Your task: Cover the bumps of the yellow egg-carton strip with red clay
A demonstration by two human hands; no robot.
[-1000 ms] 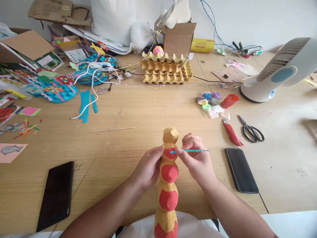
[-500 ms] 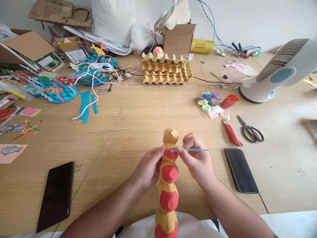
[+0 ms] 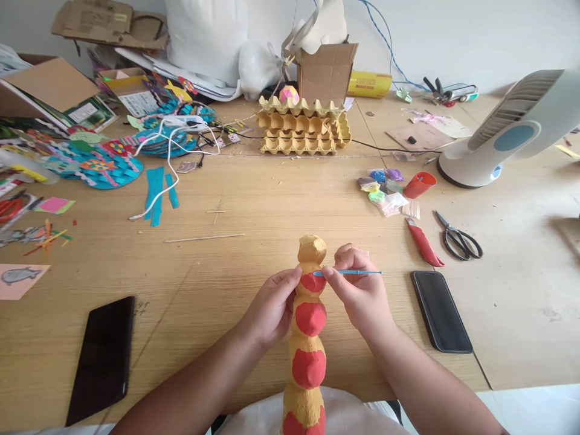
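The egg-carton column (image 3: 309,338) is moulded paper pulp, rough and matt, painted ochre with dull red patches. The thin blue stick (image 3: 357,273) looks like smooth plastic. The table (image 3: 254,199) is pale wood-grain board with a low satin sheen. Two phones (image 3: 441,310) (image 3: 103,356) show glossy black glass. The scissors (image 3: 458,237) have shiny metal blades and black plastic loops. The fan (image 3: 512,130) is smooth white plastic, and the stacked egg trays (image 3: 301,125) are coarse yellow pulp

At the frame's lower centre, the left hand (image 3: 272,308) gripped a yellow egg-carton column (image 3: 309,338) with red patches while the right hand (image 3: 360,290) pressed a thin blue tool (image 3: 351,273) against its topmost red patch (image 3: 312,281).
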